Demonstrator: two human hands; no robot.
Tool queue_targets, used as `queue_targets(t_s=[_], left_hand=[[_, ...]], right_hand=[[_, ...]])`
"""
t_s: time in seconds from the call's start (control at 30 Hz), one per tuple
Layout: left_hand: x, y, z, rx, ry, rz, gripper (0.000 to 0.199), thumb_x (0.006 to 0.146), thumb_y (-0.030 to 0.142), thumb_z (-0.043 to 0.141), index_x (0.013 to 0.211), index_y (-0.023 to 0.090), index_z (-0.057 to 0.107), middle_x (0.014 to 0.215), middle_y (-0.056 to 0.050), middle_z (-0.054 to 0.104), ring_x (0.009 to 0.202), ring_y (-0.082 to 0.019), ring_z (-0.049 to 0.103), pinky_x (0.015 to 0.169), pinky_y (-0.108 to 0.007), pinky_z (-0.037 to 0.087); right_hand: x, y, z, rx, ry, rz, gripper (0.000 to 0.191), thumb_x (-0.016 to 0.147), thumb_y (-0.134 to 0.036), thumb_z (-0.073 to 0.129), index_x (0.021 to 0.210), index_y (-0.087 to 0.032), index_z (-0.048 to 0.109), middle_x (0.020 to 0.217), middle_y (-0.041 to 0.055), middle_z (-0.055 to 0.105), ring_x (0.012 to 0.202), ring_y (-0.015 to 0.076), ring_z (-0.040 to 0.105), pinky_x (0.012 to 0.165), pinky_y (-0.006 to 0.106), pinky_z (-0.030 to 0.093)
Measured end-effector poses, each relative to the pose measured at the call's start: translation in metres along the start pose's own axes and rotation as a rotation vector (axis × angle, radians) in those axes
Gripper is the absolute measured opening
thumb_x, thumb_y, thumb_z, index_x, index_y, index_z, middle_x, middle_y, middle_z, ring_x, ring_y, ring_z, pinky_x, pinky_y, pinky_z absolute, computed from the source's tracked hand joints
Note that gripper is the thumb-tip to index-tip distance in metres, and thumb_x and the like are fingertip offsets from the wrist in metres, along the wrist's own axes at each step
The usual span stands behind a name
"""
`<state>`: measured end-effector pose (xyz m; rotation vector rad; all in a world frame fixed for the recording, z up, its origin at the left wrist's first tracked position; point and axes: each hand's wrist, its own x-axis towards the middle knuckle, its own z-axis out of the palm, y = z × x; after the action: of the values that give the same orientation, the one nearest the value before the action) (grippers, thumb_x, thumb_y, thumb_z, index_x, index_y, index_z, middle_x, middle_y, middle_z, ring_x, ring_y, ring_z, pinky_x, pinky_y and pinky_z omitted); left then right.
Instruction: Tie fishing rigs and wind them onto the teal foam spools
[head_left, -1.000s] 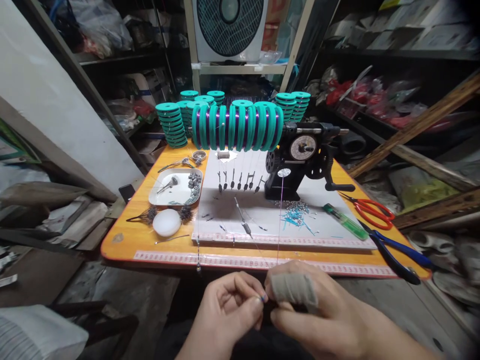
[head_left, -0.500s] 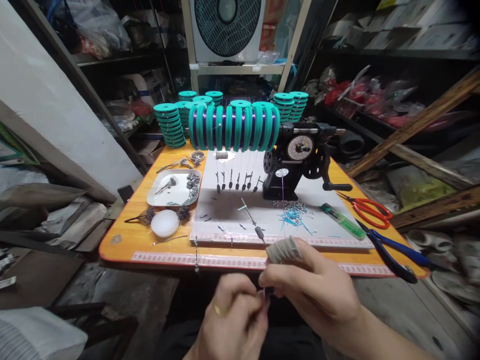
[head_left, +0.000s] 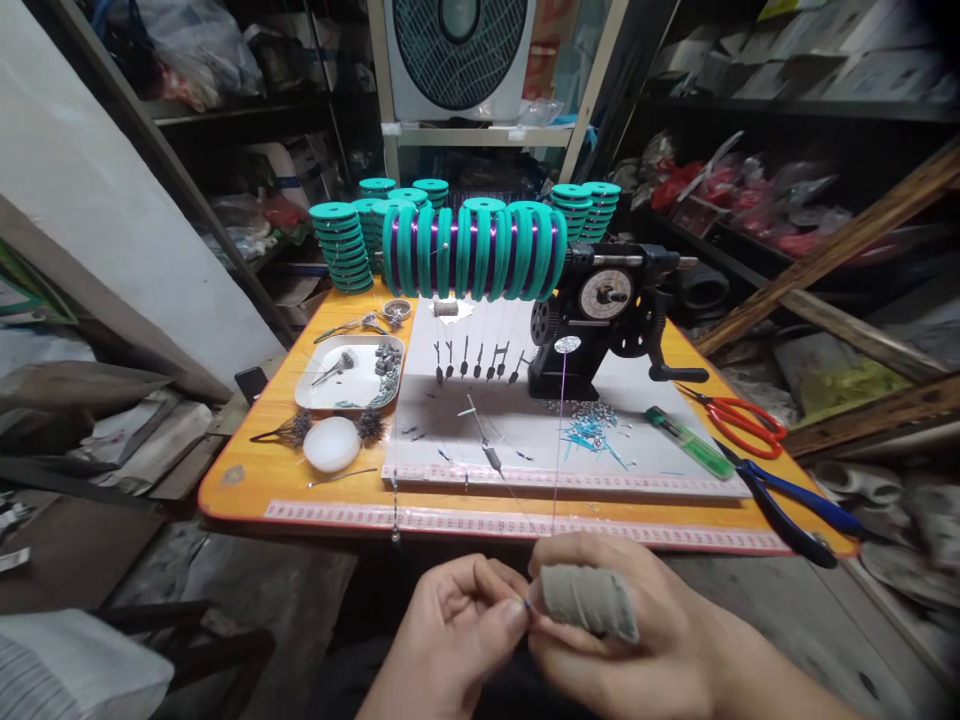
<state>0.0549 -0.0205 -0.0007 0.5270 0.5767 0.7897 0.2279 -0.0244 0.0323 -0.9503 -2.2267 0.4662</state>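
Low in front of the table, my left hand pinches a thin thread at its fingertips, touching the right fingertips. Wrapped in my right hand is a grey cloth-covered roll. A thin purple line runs from the black winding machine down toward my hands. Beyond them, a small grey weight lies tilted on the white board, with a fine line trailing toward my hands. Teal spools sit on the machine's shaft, and several small dark weights hang below on fine lines.
Left on the table are a white tray of grey parts and a round white dish. Red-handled scissors, blue-handled pliers and a green cutter lie right. Teal spool stacks stand behind.
Both hands have turned, and the roll in my right hand is lower and more to the right. The small grey weight has shifted left, away from the right hand. The view has moved slightly.
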Motion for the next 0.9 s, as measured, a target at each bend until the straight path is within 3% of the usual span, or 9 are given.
queue_targets(t_s=[0.1, 0.2, 0.3, 0.4, 0.5, 0.53, 0.6, 0.77, 0.9], left_hand=[[0.001, -0.001, 0.000, 0.005, -0.027, -0.042, 0.029, 0.072, 0.031, 0.074, 0.066, 0.010, 0.055, 0.074, -0.003, 0.055, 0.065, -0.006, 0.049, 0.061, -0.017, 0.037], [-0.001, -0.002, -0.002, 0.351, 0.030, 0.094, 0.027, 0.077, 0.031, 0.068, 0.066, 0.011, 0.054, 0.085, -0.006, 0.057, 0.072, -0.008, 0.053, 0.064, -0.018, 0.041], [-0.003, -0.005, -0.002, 0.959, 0.142, 0.596, 0.009, 0.080, 0.013, 0.060, 0.072, 0.014, 0.056, 0.086, -0.004, 0.053, 0.082, -0.009, 0.056, 0.074, -0.017, 0.045], [-0.005, -0.006, -0.001, 1.409, 0.177, 1.145, 0.020, 0.074, -0.004, 0.057, 0.082, 0.014, 0.057, 0.082, -0.003, 0.055, 0.080, -0.009, 0.055, 0.075, -0.016, 0.047], [-0.004, -0.002, -0.001, 1.618, 0.036, 1.323, 0.025, 0.071, -0.005, 0.059, 0.091, 0.010, 0.060, 0.088, -0.007, 0.064, 0.087, -0.016, 0.056, 0.080, -0.022, 0.050], [-0.004, 0.000, -0.002, 1.609, -0.021, 1.308, 0.025, 0.071, -0.004, 0.060, 0.091, 0.010, 0.060, 0.089, -0.007, 0.066, 0.086, -0.016, 0.057, 0.080, -0.022, 0.051], [-0.002, 0.004, -0.003, 1.442, -0.042, 1.090, 0.017, 0.072, -0.002, 0.059, 0.080, 0.013, 0.058, 0.086, -0.005, 0.066, 0.082, -0.013, 0.059, 0.075, -0.020, 0.051], [-0.001, 0.007, -0.005, 0.491, 0.031, 0.165, 0.019, 0.079, 0.021, 0.064, 0.068, 0.013, 0.051, 0.084, -0.005, 0.061, 0.076, -0.009, 0.058, 0.068, -0.017, 0.045], [0.000, 0.002, -0.002, 0.046, -0.050, -0.005, 0.025, 0.073, 0.026, 0.073, 0.067, 0.011, 0.053, 0.074, -0.002, 0.057, 0.072, -0.008, 0.053, 0.069, -0.018, 0.041]], right_hand=[[-0.001, 0.001, 0.000, 0.001, 0.025, -0.091, 0.002, 0.081, -0.013, 0.055, 0.080, -0.014, 0.057, 0.074, 0.0029, 0.053, 0.061, 0.0076, 0.047, 0.052, 0.018, 0.038], [-0.003, -0.001, -0.004, 0.120, 0.035, -0.020, 0.002, 0.083, -0.016, 0.060, 0.083, -0.014, 0.059, 0.073, 0.0014, 0.054, 0.062, 0.0072, 0.050, 0.055, 0.018, 0.041], [0.000, -0.004, -0.006, 0.201, 0.064, 0.156, 0.005, 0.087, -0.017, 0.056, 0.086, -0.015, 0.061, 0.075, 0.0008, 0.053, 0.063, 0.0071, 0.050, 0.056, 0.017, 0.042], [0.008, -0.004, -0.004, 0.116, 0.145, 0.125, 0.019, 0.090, -0.011, 0.046, 0.092, -0.017, 0.064, 0.086, 0.0043, 0.048, 0.063, 0.0061, 0.047, 0.053, 0.019, 0.039], [0.013, -0.001, 0.001, 0.043, 0.161, 0.104, 0.020, 0.089, -0.007, 0.047, 0.096, -0.017, 0.062, 0.083, 0.0035, 0.042, 0.060, 0.0041, 0.045, 0.051, 0.018, 0.036], [0.013, 0.000, 0.001, 0.022, 0.154, 0.094, 0.021, 0.088, -0.005, 0.048, 0.098, -0.018, 0.061, 0.083, 0.0032, 0.042, 0.061, 0.0045, 0.045, 0.052, 0.018, 0.036], [0.010, 0.001, 0.000, -0.006, 0.161, 0.058, 0.025, 0.086, -0.003, 0.048, 0.105, -0.017, 0.057, 0.082, 0.0040, 0.044, 0.066, 0.0074, 0.046, 0.054, 0.019, 0.038], [0.001, -0.001, -0.004, 0.053, 0.049, -0.094, 0.017, 0.075, -0.003, 0.048, 0.087, -0.015, 0.048, 0.079, 0.0039, 0.051, 0.070, 0.0110, 0.048, 0.061, 0.022, 0.043], [-0.001, 0.001, 0.001, 0.015, 0.026, -0.073, 0.009, 0.075, -0.010, 0.055, 0.072, -0.015, 0.048, 0.068, 0.0005, 0.048, 0.057, 0.0075, 0.041, 0.049, 0.020, 0.035]])
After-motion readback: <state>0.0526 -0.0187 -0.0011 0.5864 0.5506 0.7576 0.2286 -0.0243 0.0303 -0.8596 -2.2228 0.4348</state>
